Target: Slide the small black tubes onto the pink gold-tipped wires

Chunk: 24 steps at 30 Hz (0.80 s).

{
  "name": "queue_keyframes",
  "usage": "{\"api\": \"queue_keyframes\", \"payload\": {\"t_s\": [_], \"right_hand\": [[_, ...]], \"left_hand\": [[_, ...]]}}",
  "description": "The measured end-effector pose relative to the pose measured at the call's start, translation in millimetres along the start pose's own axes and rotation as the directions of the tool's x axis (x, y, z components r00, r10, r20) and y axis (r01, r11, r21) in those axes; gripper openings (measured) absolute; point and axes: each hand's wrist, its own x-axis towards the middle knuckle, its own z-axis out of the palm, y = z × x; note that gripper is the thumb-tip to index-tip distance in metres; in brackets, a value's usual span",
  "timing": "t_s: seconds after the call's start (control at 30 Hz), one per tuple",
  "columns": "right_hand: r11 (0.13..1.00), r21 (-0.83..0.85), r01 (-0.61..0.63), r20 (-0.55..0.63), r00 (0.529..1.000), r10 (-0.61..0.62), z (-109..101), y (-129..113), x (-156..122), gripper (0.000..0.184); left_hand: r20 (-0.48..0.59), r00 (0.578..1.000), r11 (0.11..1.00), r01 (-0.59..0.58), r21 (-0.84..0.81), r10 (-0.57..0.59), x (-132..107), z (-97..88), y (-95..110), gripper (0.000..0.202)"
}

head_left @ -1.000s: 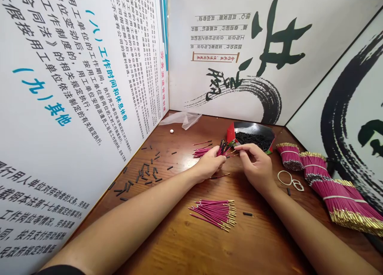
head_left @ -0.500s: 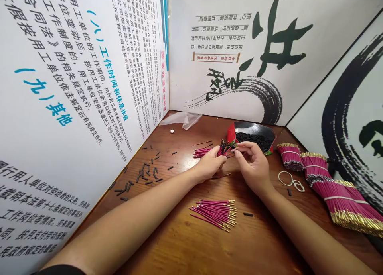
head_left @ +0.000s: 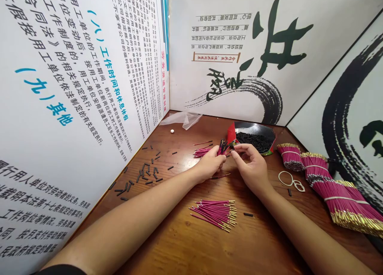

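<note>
Clutching wires (head_left: 223,148) in left hand (head_left: 210,164), fingers clamped round them, right hand (head_left: 253,168) thumb and forefinger pinched on their tips, just beside tray (head_left: 257,125).

Wooden table (head_left: 179,251) boxed in: text board (head_left: 60,147) left, calligraphy boards (head_left: 299,91) (black brushstrokes) behind, right; even light.

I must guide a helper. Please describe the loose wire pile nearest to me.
On the table, look just this side of the right hand. The loose pile of pink wires lies flat there; unlike the bundles by the right wall, no band ties it.
</note>
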Motion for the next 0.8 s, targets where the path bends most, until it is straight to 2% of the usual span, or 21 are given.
{"api": "queue_keyframes", "payload": {"t_s": [0.8], "right_hand": [[0.998, 0.068, 0.004, 0.007, 1.0, -0.005, 1.4, 0.7, -0.3, 0.019]], "left_hand": [[-0.011, 1.0, 0.993, -0.02, 0.114, 0.021, 1.7, -1.1, -3.9, 0.013]]}}
